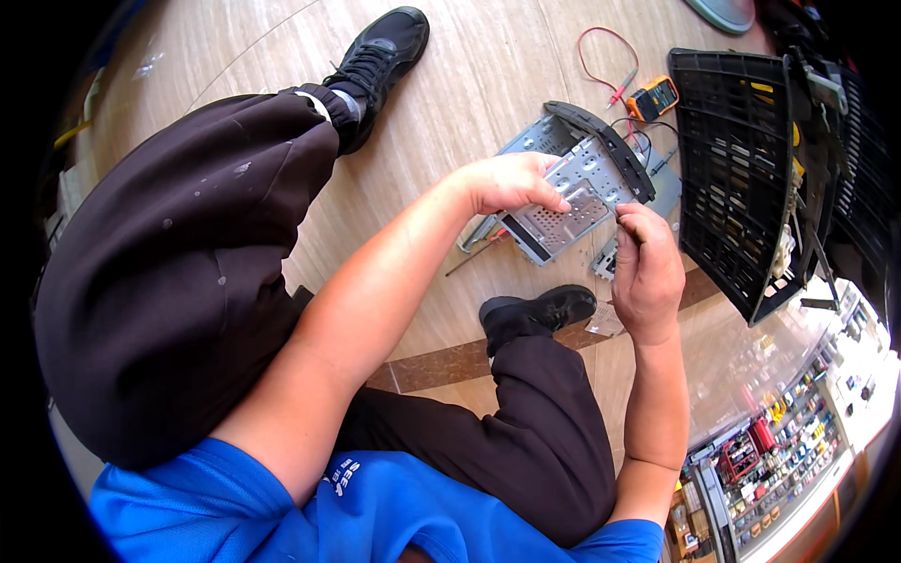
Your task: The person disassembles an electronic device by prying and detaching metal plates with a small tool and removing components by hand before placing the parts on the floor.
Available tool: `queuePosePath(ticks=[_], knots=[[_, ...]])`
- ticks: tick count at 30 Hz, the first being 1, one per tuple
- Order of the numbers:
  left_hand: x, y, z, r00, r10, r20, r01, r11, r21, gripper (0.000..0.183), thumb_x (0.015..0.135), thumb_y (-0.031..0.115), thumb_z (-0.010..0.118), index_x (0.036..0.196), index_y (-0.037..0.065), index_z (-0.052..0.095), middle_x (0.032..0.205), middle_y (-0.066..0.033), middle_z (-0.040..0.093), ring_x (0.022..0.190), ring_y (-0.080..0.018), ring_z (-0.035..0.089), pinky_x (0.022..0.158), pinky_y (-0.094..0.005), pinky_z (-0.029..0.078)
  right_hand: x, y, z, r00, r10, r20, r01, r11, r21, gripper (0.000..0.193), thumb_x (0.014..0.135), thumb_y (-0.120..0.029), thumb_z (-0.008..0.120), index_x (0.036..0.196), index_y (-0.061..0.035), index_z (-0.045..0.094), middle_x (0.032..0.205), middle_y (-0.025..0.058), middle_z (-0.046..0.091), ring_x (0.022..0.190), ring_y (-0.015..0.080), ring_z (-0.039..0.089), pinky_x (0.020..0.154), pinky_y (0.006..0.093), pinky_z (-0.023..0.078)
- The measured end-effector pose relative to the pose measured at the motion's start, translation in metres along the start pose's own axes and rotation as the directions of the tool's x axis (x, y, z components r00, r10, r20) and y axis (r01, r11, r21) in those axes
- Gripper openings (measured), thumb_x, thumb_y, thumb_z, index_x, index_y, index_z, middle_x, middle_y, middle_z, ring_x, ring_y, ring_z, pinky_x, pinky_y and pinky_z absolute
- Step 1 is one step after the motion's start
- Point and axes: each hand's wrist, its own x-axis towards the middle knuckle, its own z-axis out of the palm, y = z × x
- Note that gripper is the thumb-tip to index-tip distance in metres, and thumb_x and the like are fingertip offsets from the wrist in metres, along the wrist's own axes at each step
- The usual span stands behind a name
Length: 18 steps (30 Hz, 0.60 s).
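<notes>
My left hand [514, 182] grips a silver perforated metal chassis [587, 178], thumb on its top face and the other fingers hidden behind it. A curved black front panel [608, 150] runs along the far right edge of the chassis. At its near right corner my right hand [649, 267] is closed, thumb and index finger pinched together. Whatever lies between those fingertips is too small or hidden to make out. Below the chassis, a thin screwdriver-like shaft [474, 257] lies on the floor.
An orange multimeter [652, 98] with a red lead [580, 49] lies beyond the chassis. On the right stands a large black slatted plastic panel [737, 169]. A glass case [779, 460] of small goods is at lower right. My shoes [380, 70] flank the work.
</notes>
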Motion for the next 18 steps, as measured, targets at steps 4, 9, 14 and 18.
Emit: queuePosePath(ticks=[4, 9, 14, 18], knots=[[0.0, 0.001, 0.0, 1.0, -0.006, -0.002, 0.006, 1.0, 0.004, 0.041, 0.082, 0.006, 0.069, 0.122, 0.003, 0.058, 0.11, -0.006, 0.068, 0.098, -0.0147, 0.064, 0.09, -0.0333, 0.052, 0.002, 0.001, -0.005, 0.999, 0.035, -0.011, -0.035, 0.998, -0.05, 0.029, 0.082, 0.006, 0.069, 0.108, 0.001, 0.058, 0.101, 0.018, 0.066, 0.088, 0.0344, 0.065, 0.078, 0.0398, 0.054], [-0.001, 0.002, 0.001, 1.0, -0.015, -0.009, 0.015, 1.0, 0.004, 0.041, 0.082, 0.005, 0.069, 0.121, 0.003, 0.058, 0.11, -0.0066, 0.068, 0.098, -0.015, 0.064, 0.09, -0.0335, 0.052, 0.01, -0.003, -0.009, 0.998, 0.07, 0.007, -0.069, 0.994, -0.083, 0.033, 0.082, 0.008, 0.066, 0.113, 0.0007, 0.058, 0.102, 0.0189, 0.064, 0.089, 0.0351, 0.065, 0.077, 0.04, 0.054], [0.0, 0.002, 0.0, 1.0, -0.023, -0.011, 0.023, 1.0, 0.013, 0.041, 0.082, 0.005, 0.069, 0.121, 0.003, 0.058, 0.11, -0.0071, 0.067, 0.098, -0.0152, 0.064, 0.09, -0.0337, 0.052, 0.006, -0.007, -0.006, 0.998, -0.033, 0.052, 0.041, 0.987, -0.152, 0.036, 0.081, 0.009, 0.065, 0.116, 0.0025, 0.057, 0.1, 0.0185, 0.063, 0.089, 0.0353, 0.064, 0.076, 0.0409, 0.054], [0.0, 0.002, 0.001, 1.0, -0.018, -0.015, 0.018, 1.0, 0.025, 0.04, 0.082, 0.005, 0.068, 0.121, 0.003, 0.058, 0.109, -0.0069, 0.067, 0.097, -0.0155, 0.064, 0.089, -0.0338, 0.052, 0.002, -0.009, -0.005, 0.998, 0.013, 0.067, 0.006, 0.961, -0.276, 0.036, 0.082, 0.006, 0.067, 0.116, 0.0025, 0.057, 0.1, 0.0182, 0.063, 0.089, 0.0347, 0.064, 0.075, 0.0401, 0.054]])
